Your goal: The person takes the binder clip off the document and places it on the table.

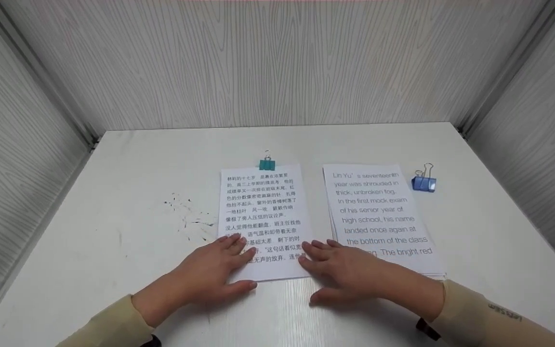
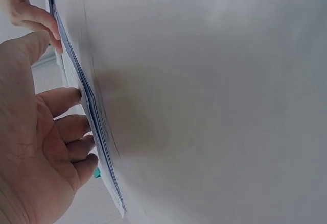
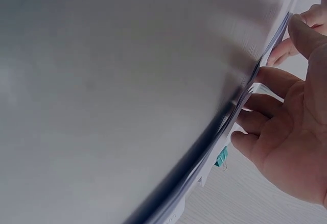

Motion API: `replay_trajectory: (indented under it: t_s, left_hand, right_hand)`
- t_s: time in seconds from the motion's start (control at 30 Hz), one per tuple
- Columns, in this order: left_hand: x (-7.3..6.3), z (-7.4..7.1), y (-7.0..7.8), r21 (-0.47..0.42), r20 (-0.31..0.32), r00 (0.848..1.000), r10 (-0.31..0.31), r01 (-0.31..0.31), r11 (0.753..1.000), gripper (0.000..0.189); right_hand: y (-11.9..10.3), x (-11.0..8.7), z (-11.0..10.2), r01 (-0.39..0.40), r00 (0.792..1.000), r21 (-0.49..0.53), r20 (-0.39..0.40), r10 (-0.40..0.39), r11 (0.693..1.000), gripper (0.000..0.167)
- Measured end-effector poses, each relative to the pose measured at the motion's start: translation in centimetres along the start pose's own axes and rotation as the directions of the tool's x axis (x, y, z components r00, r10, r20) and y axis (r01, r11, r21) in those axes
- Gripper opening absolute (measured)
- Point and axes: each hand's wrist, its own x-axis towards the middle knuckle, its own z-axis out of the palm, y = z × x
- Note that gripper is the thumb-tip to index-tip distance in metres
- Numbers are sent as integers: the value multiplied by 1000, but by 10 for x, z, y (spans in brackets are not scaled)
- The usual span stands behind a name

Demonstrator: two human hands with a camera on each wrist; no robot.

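A stack of paper printed with Chinese text (image 1: pixel 263 207) lies on the table, with a teal binder clip (image 1: pixel 267 165) at its top edge. My left hand (image 1: pixel 210 270) rests its extended fingers on the lower left of this stack, thumb spread near the bottom edge. Over the lower right corner, the fingertips of my right hand (image 1: pixel 350 270) touch the same stack. That hand also covers the lower left of a second stack, printed with English text (image 1: pixel 374 217). In the left wrist view, the left fingertips (image 2: pixel 84 145) meet the layered sheets from above.
A blue binder clip (image 1: pixel 424 183) stands right of the English stack, near its top. Dark ink specks (image 1: pixel 195 222) mark the white table (image 1: pixel 128 202) left of the Chinese stack. Wood-grain panels (image 1: pixel 277 62) enclose the table at the back and both sides.
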Motion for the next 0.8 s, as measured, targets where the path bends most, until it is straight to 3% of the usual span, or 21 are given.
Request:
replay_trajectory:
  t_s: [0.8]
  left_hand:
    - [-9,7,11,10,19,1000,24,-24,1000,75]
  right_hand:
    - [-11,-19,8,1,1000,-27,0,-1,1000,90]
